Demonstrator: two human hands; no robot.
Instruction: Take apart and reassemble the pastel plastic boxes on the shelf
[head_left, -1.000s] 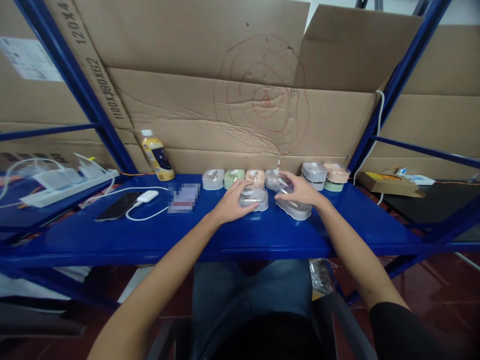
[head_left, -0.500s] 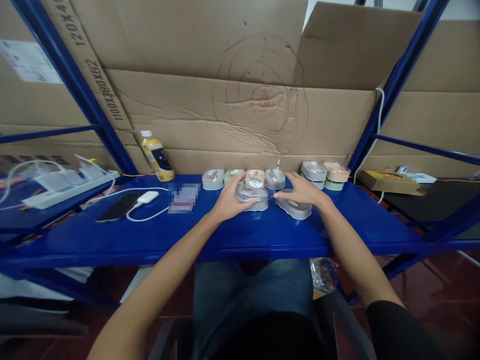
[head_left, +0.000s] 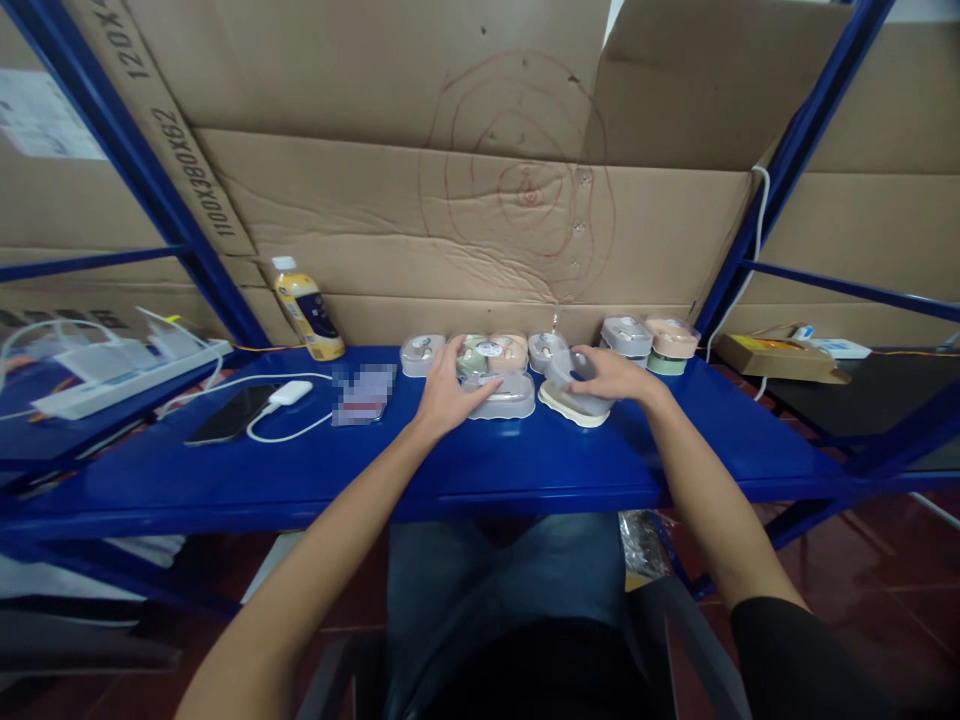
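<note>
My left hand [head_left: 444, 396] curves round what looks like a clear lid with a round label [head_left: 491, 348], tilted above the grey lidded box [head_left: 507, 402]. Glare hides the lid's edges. In my right hand [head_left: 611, 376] is a translucent grey cover [head_left: 576, 374], pinched between thumb and fingers and tilted up. Right below it lies a shallow cream base [head_left: 576, 408] on the blue table. Behind my hands stand a grey box [head_left: 422, 355], a green box [head_left: 472, 357], a peach box [head_left: 513, 352] and another grey box [head_left: 546, 350].
Stacked grey boxes [head_left: 628, 340] and a peach box on a green one [head_left: 673, 340] stand at the back right. To the left are a yellow bottle [head_left: 309, 312], a phone [head_left: 234, 414] with a white cable, and a blurred packet [head_left: 363, 394]. Cardboard [head_left: 360, 200] walls the back.
My right hand has raised the grey cover off its cream base. My left hand has shifted slightly up and left, and the round label has moved with it, away from the grey box.
</note>
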